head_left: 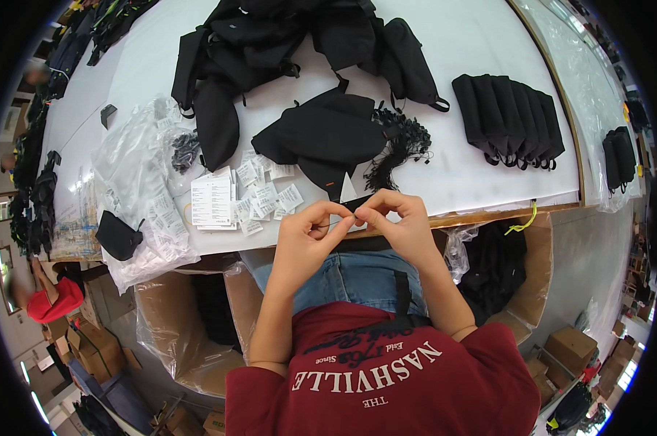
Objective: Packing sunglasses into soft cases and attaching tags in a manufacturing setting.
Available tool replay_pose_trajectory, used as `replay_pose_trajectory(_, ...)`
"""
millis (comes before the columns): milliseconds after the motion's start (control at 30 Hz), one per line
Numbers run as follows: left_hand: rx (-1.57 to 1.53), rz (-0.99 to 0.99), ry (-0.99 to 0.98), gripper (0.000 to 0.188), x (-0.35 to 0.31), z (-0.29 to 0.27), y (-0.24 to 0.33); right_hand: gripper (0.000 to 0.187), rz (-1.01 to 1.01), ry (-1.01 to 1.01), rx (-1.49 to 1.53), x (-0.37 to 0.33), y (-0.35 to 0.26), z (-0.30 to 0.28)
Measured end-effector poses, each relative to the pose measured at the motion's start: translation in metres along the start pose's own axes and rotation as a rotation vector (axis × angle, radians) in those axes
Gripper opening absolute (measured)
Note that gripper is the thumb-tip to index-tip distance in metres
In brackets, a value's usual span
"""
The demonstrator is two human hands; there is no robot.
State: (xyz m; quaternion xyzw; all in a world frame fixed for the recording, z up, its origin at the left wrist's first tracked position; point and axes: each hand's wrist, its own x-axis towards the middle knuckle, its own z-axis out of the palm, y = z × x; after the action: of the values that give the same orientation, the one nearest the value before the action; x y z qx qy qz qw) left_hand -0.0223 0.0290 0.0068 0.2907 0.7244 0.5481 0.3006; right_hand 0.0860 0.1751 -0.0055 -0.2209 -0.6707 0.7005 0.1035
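Observation:
Both hands meet at the front edge of a white table, fingertips nearly touching. My left hand is closed in a pinch, and my right hand pinches right beside it. What sits between the fingertips is too small to make out. Just beyond them a white pointed piece of card stands up against black fabric. A black fabric pouch with a small orange mark lies past the hands. At its right is a tangled bundle of black strings. White printed labels and a stack of white cards lie to the left.
More black pouches are heaped at the back. A neat row of them lies at right. Clear plastic bags cover the left side. Cartons with black goods stand below the table edge. A person in red is at far left.

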Motion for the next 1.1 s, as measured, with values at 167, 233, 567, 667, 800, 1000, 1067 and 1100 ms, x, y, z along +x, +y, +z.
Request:
replay_pose_trajectory(167,-0.086,-0.04,-0.054,0.012,0.007,-0.006,-0.004,0.01,-0.117,-0.143,-0.084,-0.001,0.0,-0.009)
replay_pose_trajectory(233,-0.276,-0.09,-0.207,0.014,0.01,-0.012,-0.012,0.01,-0.082,-0.156,-0.055,-0.002,-0.002,-0.006)
replay_pose_trajectory(567,-0.205,-0.067,-0.385,0.013,0.021,-0.021,-0.011,0.014,-0.032,-0.194,0.168,-0.006,0.008,0.002)
replay_pose_trajectory(667,-0.249,-0.106,-0.379,0.013,0.02,-0.019,-0.013,0.015,-0.011,-0.207,0.211,-0.006,0.013,0.0)
replay_pose_trajectory(800,-0.257,-0.102,-0.357,0.011,0.019,-0.018,-0.016,0.016,0.011,-0.205,0.221,-0.006,0.012,0.002)
replay_pose_trajectory(1000,-0.373,-0.119,-0.294,0.009,0.017,-0.021,-0.017,0.016,0.014,-0.185,0.319,0.002,0.011,0.005)
replay_pose_trajectory(1067,-0.356,-0.103,-0.291,0.009,0.015,-0.024,-0.017,0.022,0.068,-0.214,0.312,0.003,0.012,-0.002)
replay_pose_trajectory(1100,-0.378,-0.11,-0.291,0.009,0.013,-0.025,-0.014,0.022,0.064,-0.213,0.313,0.007,0.018,-0.009)
